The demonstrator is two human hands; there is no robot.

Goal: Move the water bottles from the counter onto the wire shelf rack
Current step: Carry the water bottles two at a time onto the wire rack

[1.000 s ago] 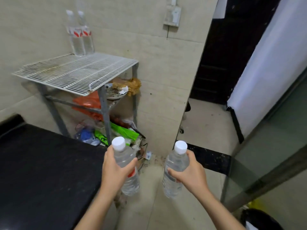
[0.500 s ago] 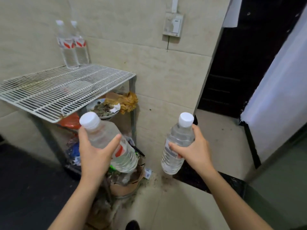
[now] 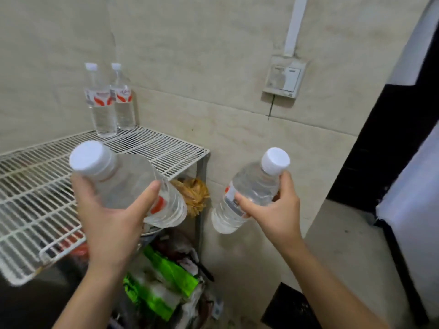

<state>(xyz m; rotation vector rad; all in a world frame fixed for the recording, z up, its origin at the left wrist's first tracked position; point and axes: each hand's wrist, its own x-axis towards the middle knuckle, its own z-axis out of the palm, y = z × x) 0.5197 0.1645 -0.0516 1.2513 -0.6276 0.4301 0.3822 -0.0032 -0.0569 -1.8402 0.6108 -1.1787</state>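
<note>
Two bottles (image 3: 101, 108) are standing at rack (image 3: 166, 150) rear. Left grip (image 3: 111, 222) is clasping third bottle (image 3: 128, 184) at rack front; right grip (image 3: 273, 210), fourth bottle (image 3: 249, 193) beside rack. Neither shelved yet.

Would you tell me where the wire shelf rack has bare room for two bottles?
The wire shelf rack is bare in front of the two standing bottles, out to its right corner. Crowded: those bottles' back spot and the bags below.

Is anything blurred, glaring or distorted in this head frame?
Head view: the wide lens stretches the wire shelf rack; the bottle in the left hand looms large and soft; the green packets below are blurred; dim even light, no glare.
</note>
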